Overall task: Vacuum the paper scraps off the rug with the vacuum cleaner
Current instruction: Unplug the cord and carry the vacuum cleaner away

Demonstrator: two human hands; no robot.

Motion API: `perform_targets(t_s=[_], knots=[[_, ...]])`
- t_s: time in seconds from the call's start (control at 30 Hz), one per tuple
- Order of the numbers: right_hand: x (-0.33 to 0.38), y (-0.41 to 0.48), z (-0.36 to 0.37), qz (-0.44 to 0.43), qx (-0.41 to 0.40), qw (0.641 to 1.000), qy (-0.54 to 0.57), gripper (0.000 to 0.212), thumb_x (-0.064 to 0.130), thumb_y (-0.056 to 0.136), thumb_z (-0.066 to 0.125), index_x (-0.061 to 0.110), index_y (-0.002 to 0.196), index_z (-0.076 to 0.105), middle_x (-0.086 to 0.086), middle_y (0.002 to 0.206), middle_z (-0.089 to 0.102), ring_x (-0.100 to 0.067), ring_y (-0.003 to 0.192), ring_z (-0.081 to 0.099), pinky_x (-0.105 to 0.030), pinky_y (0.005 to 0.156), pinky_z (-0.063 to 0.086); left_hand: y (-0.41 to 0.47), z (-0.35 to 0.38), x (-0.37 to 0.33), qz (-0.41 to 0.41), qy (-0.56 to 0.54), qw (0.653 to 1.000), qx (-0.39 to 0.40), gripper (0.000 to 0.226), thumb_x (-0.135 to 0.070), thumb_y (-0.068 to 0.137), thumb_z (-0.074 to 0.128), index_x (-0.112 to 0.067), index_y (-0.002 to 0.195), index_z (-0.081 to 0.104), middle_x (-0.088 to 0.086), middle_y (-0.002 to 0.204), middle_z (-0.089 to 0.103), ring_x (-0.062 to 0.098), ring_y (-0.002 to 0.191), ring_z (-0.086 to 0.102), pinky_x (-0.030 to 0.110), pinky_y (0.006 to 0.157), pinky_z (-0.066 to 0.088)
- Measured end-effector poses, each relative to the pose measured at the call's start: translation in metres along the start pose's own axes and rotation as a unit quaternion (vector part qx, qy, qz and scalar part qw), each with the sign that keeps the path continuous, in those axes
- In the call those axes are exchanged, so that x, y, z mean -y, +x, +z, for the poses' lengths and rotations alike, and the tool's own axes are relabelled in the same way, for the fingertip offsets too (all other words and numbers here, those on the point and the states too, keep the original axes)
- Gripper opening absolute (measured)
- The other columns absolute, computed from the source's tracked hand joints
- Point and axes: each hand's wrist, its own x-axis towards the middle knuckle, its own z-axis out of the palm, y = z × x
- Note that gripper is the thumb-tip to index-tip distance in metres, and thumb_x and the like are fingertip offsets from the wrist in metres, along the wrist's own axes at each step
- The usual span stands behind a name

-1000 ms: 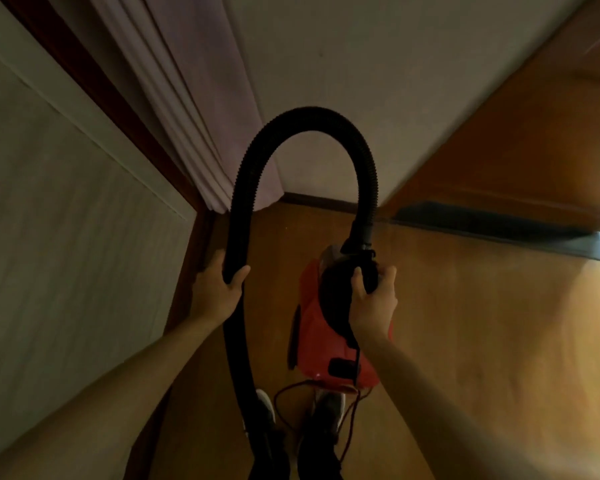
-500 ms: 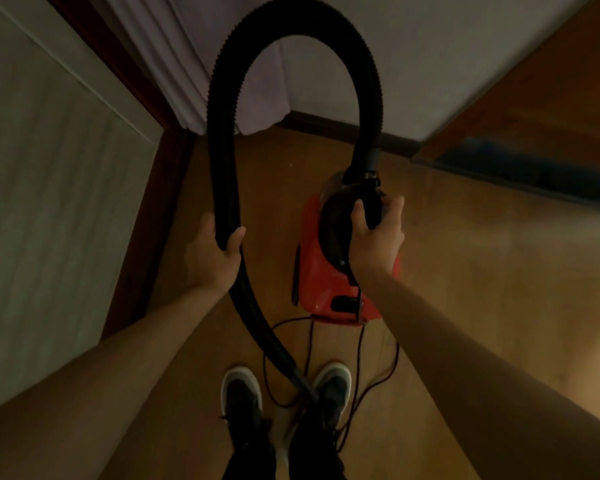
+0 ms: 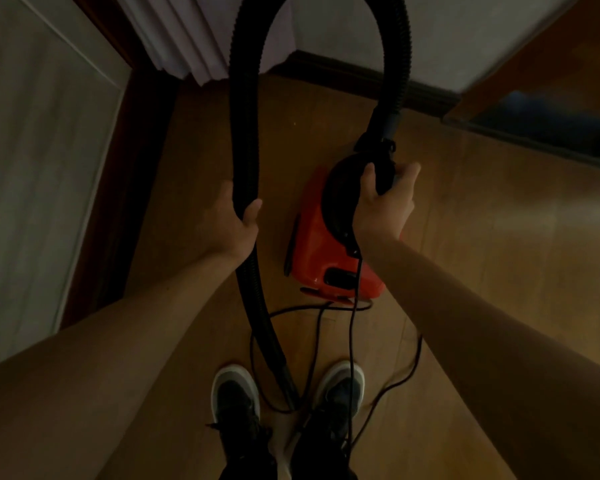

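Vacuum cleaner [image 3: 317,251], a small red canister at my one o'clock, with both my hands on it.

My left hand [image 3: 234,225] wraps the ribbed black hose [image 3: 245,133] at ten o'clock. The hose is limp and springy, arching up out of view, and its free end dangles between my shoes [image 3: 236,393]. My right hand [image 3: 385,206] grips the black top handle [image 3: 381,174], the sound place to hold it. The hard shell seems light enough for one hand. The loose power cord [image 3: 352,323] loops round my feet at six o'clock and could trip me. A curtain [image 3: 187,39] hangs at eleven. No rug or scraps are in view.
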Motion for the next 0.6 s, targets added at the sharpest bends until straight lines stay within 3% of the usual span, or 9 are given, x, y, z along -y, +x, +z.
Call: perform_targets(t_s=[0.13,0.27,0.43,0.5,0.6], knots=[[-0.011,0.006,0.009,0.005,-0.019,1.000,0.002,0.031,0.029,0.100,0.052,0.007,0.118,0.042,-0.004,0.098,0.060,-0.004,0.076,0.060,-0.009,0.046,0.045,0.011,0.010,0.007,0.004,-0.004,1.000,0.002,0.026,-0.035,0.099,0.054,-0.014,0.114,0.052,-0.008,0.092,0.057,0.001,0.070,0.051,0.014,0.053,0.036],[-0.016,0.010,0.016,0.003,-0.017,1.000,0.005,0.029,0.028,0.100,0.053,0.006,0.115,0.041,0.002,0.092,0.058,-0.002,0.073,0.059,-0.008,0.044,0.044,0.021,0.013,0.010,-0.016,-0.018,1.000,-0.004,0.029,-0.040,0.098,0.054,-0.020,0.118,0.051,-0.011,0.095,0.058,0.005,0.074,0.055,0.022,0.058,0.044],[-0.014,0.014,0.020,-0.002,-0.013,1.000,-0.013,0.033,0.030,0.100,0.052,0.006,0.119,0.040,-0.003,0.102,0.060,0.001,0.071,0.056,-0.006,0.043,0.042,0.026,0.018,0.006,-0.058,-0.050,0.997,-0.017,0.033,-0.038,0.097,0.056,-0.021,0.125,0.051,-0.009,0.107,0.058,0.008,0.090,0.055,0.014,0.057,0.037],[-0.012,0.014,0.020,0.000,-0.011,1.000,-0.026,0.034,0.030,0.100,0.052,0.006,0.120,0.039,-0.004,0.104,0.060,0.000,0.069,0.056,-0.008,0.043,0.042,0.027,0.019,0.003,-0.078,-0.044,0.996,-0.019,0.034,-0.038,0.097,0.056,-0.020,0.126,0.051,-0.005,0.110,0.060,0.010,0.089,0.055,0.018,0.060,0.040],[-0.003,0.013,0.019,0.004,0.008,0.999,-0.051,0.036,0.029,0.101,0.050,0.005,0.123,0.036,-0.002,0.100,0.053,-0.001,0.065,0.050,-0.015,0.046,0.046,0.029,0.013,-0.003,-0.120,-0.028,0.992,-0.016,0.040,-0.033,0.098,0.055,-0.017,0.133,0.044,0.003,0.121,0.059,0.017,0.097,0.058,0.032,0.077,0.051]])
